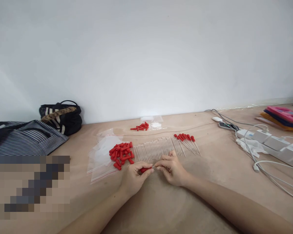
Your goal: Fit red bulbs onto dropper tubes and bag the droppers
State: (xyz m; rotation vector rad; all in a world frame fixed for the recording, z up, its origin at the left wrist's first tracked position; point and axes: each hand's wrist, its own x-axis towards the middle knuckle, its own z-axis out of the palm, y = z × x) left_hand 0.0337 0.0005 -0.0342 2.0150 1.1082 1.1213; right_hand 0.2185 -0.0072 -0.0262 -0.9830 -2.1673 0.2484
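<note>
Between the thumb and fingers of my left hand [134,178] is a red rubber bulb [144,170], its tip pointing right. My right hand [172,169] pinches a thin clear dropper tube [154,167], whose end meets or nearly meets the bulb; the exact contact is too small to tell. Just beyond my hands lies a row of clear dropper tubes [151,149]. To the left is a pile of loose red rubber bulbs [120,152]. Several droppers with red bulbs fitted [185,138] lie side by side at the right end of the row.
Clear zip bags [100,152] lie left of the bulbs. Farther back sit more red bulbs [143,126] and a bagged bundle [156,124] by the wall. Striped and black bags [34,138] stand left. A power strip [278,143], cables and colored trays [285,117] occupy the right.
</note>
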